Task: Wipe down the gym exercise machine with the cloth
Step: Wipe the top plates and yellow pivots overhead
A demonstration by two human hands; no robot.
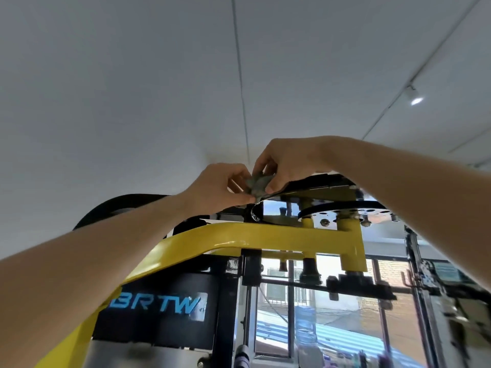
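Head view: above the machine's glossy yellow tubular frame [239,236], whose top bar runs left to right, a soft grey-green cloth [256,185] is bunched up with no clear long axis. The left hand [223,187] and right hand [284,160] both pinch it.

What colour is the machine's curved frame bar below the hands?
The frame bar is glossy yellow, clearest in the head view.

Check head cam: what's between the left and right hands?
Head view: the crumpled grey-green cloth, pinched by the left hand and right hand, at the machine's black top plate edge.
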